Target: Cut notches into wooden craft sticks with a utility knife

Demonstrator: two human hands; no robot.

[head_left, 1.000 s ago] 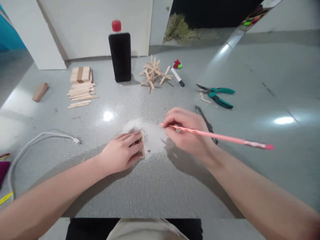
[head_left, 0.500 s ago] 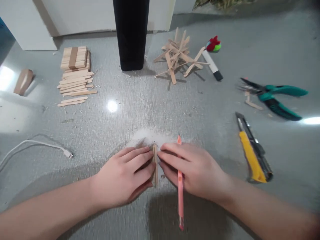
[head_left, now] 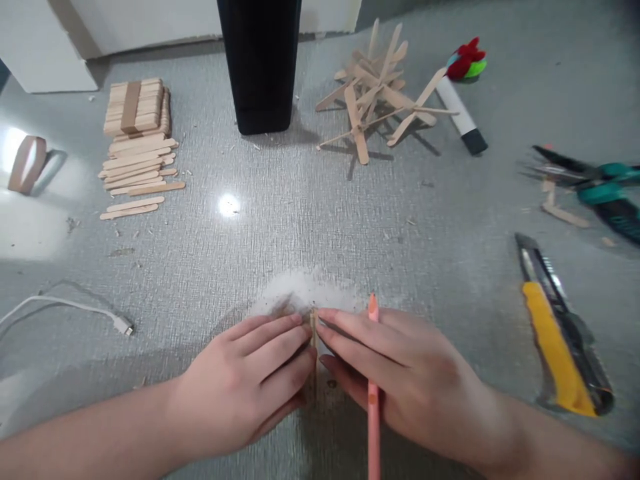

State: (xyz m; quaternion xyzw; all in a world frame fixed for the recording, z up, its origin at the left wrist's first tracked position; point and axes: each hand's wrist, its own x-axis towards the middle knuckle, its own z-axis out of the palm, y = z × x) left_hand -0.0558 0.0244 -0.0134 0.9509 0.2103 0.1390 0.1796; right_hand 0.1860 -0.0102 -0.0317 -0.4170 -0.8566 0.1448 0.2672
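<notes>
Currently | thin sticks (head_left: 315, 377) between left fingers (head_left: 283, 347) and right fingers (head_left: 357, 330) | left: grip unclear | right: clamped on pencil (head_left: 373, 427)

On the grey table (head_left: 280, 227), we see at far left 1 banded bundle (head_left: 147, 107) and the loose sticks (head_left: 135, 163). Far, 1 black container (head_left: 263, 67) stands left of the crossed sticks (head_left: 356, 120). Right, we see the pliers (head_left: 603, 193) and 1 yellow cutter (head_left: 555, 347).

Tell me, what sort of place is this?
Probably a craft table, perhaps in a home or classroom; I can't tell which. Bundled and loose craft sticks, a pink pencil and a yellow cutter all suggest small handiwork.
</notes>
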